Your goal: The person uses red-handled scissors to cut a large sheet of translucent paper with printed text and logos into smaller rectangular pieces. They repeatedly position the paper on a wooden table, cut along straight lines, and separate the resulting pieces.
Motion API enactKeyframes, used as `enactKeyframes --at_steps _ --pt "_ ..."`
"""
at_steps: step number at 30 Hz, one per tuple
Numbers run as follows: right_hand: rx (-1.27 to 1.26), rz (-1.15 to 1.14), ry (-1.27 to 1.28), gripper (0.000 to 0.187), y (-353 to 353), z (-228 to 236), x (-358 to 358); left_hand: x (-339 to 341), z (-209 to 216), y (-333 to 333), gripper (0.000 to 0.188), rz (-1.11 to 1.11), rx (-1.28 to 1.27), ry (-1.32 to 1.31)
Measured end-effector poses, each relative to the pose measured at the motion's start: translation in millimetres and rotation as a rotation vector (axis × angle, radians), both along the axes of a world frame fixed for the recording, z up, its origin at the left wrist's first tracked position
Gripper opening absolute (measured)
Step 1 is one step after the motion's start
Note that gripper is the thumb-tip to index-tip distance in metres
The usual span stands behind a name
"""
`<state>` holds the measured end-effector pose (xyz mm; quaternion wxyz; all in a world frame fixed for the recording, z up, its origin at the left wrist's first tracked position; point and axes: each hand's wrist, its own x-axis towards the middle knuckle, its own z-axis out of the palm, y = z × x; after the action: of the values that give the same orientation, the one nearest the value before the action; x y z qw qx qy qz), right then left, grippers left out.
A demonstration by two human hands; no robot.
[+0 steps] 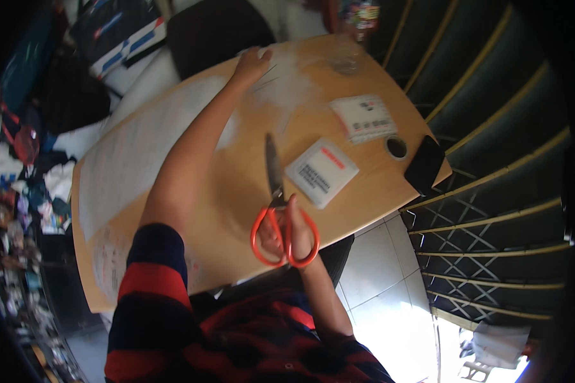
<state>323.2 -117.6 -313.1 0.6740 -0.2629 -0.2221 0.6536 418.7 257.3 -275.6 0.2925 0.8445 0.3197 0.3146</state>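
A pair of scissors (278, 202) with large orange-red handles is in my right hand (300, 233), near the table's front edge. Its blades look closed and point away from me. My left hand (254, 65) reaches across to the far edge of the table (230, 185). The fingers there are curled, and what they hold, if anything, is blurred. Beside that hand lies a thin, cloudy clear plastic sheet (291, 80) with a few dark thin strips. A white square packet (322, 172) with red and black print sits just right of the scissor blades.
Farther right are another printed white packet (364, 119), a roll of dark tape (397, 148) and a black phone (425, 165) at the corner. A large white sheet (140, 143) covers the left side. A dark chair (217, 32) stands beyond; a folding metal gate (492, 185) is at the right.
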Motion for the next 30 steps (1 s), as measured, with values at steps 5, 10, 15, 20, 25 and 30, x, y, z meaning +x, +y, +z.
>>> enactKeyframes --at_steps 5,10,15,20,25,30 --pt "-0.051 -0.039 0.017 0.077 -3 -9 1 -99 26 -64 0.048 -0.085 0.235 -0.049" --pt "-0.015 0.047 -0.154 0.079 -5 0 -2 -274 32 -135 0.024 -0.142 0.202 0.171" --pt "0.011 0.108 -0.367 0.079 -1 -4 -7 -422 13 -181 0.035 -0.233 -0.166 0.37" --pt "-0.107 0.056 -0.528 0.084 -18 11 -33 -423 -24 -235 0.044 -0.065 0.472 0.501" --pt "-0.167 0.193 -0.706 0.091 -82 20 -57 -383 -15 -264 0.053 0.085 0.222 0.518" --pt "-0.289 0.288 -0.695 0.082 -138 13 -71 -375 -34 -231 0.059 0.016 0.405 0.336"
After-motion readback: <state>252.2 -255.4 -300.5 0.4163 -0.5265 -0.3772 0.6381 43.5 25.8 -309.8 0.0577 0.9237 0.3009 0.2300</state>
